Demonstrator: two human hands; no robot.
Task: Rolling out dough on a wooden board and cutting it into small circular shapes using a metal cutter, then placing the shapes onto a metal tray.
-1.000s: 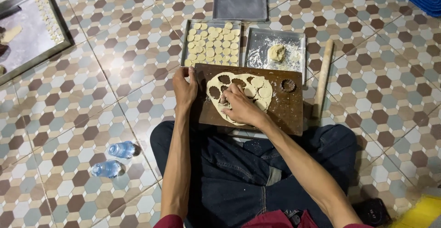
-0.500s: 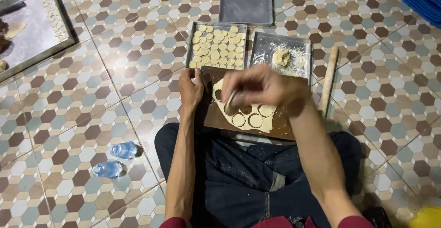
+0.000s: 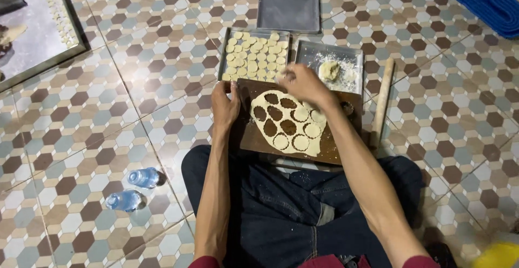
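Note:
A brown wooden board (image 3: 254, 138) rests on my lap and holds a flat sheet of dough (image 3: 286, 123) with several round holes and several cut rounds still in it. My left hand (image 3: 224, 105) presses on the board's left edge. My right hand (image 3: 303, 83) hovers over the board's far edge, next to a metal tray (image 3: 223, 62) filled with rows of small dough rounds (image 3: 254, 57). Its fingers are pinched together and blurred; whether they hold a round I cannot tell.
A tray (image 3: 354, 57) with flour and a dough lump (image 3: 328, 71) sits right of the rounds, an upturned tray (image 3: 289, 7) behind. A wooden rolling pin (image 3: 383, 100) lies right of the board. Two small water bottles (image 3: 135, 188) lie at left. Large tray (image 3: 38, 30) far left; blue cloth (image 3: 481, 0) top right.
My right hand lifted off the dough sheet and moved forward to the tray of rounds. More holes show in the sheet. My left hand stayed on the board's edge.

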